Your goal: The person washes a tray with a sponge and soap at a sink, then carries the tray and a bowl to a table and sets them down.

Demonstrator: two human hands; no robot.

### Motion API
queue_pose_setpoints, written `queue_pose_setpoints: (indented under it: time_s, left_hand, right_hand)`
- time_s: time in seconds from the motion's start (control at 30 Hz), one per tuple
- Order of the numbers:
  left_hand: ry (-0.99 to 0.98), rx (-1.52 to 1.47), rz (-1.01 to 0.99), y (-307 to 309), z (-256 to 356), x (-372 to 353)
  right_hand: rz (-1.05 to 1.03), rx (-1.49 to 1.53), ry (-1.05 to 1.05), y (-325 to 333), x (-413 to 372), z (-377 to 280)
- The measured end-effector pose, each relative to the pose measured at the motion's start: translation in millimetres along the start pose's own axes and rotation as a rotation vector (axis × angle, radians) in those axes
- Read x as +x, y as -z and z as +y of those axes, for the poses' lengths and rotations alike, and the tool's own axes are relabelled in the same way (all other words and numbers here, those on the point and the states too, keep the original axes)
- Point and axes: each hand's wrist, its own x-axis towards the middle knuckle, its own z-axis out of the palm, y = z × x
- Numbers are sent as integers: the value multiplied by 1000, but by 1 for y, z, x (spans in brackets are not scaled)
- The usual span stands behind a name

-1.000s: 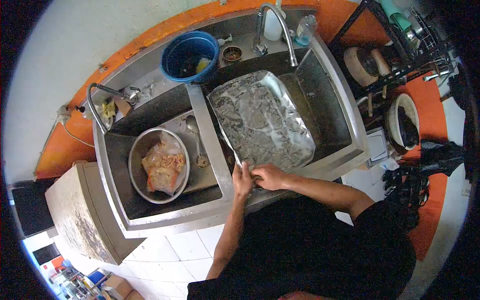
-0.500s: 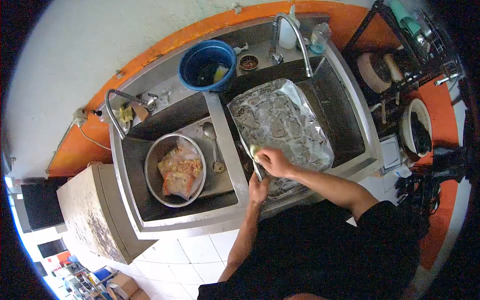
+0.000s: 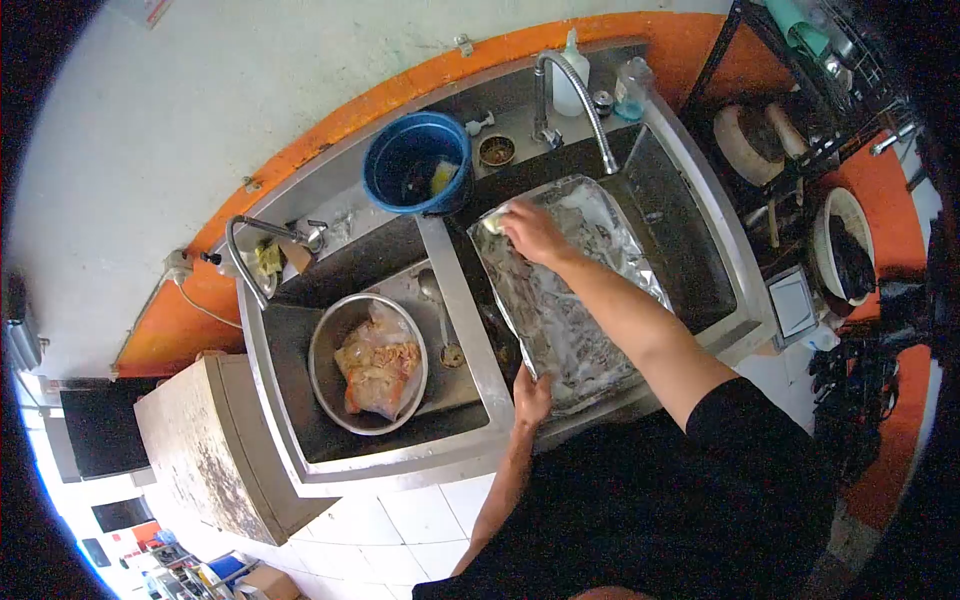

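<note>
Right of frame centre, the soapy tray (image 3: pixel 545 312) looks stiff but slippery, best held by its rim; the left hand (image 3: pixel 533 398) pinches that rim, the right hand (image 3: pixel 533 232) a soft-looking sponge (image 3: pixel 492 223).

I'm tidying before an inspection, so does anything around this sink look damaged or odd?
Yes: the pale cabinet left of the sink has dark blotches across one side; I can't tell whether that's dirt or worn paint. The foam-streaked tray, under the right hand, seems ordinary.
</note>
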Motion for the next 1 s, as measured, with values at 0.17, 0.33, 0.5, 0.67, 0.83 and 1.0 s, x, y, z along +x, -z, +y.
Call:
queue_pose_setpoints:
  time_s: [0.17,0.33,0.5,0.67,0.83,1.0]
  left_hand:
    - [-23,-69,-9,-4,5,-2]
    - [-7,-10,-33,1,-4,0]
    - [10,21,43,-2,-8,-1]
    - [89,-13,121,3,-12,-2]
    - [-141,71,140,7,-32,1]
    - [-134,48,146,5,-25,5]
  right_hand:
    - [438,-315,-523,7,-26,41]
    - [596,-143,-777,1,-16,52]
    - [86,72,-274,-32,-39,-32]
    - [-185,284,-540,8,-40,22]
    - [-229,-486,-320,56,-71,61]
    - [-206,176,-318,16,-162,-16]
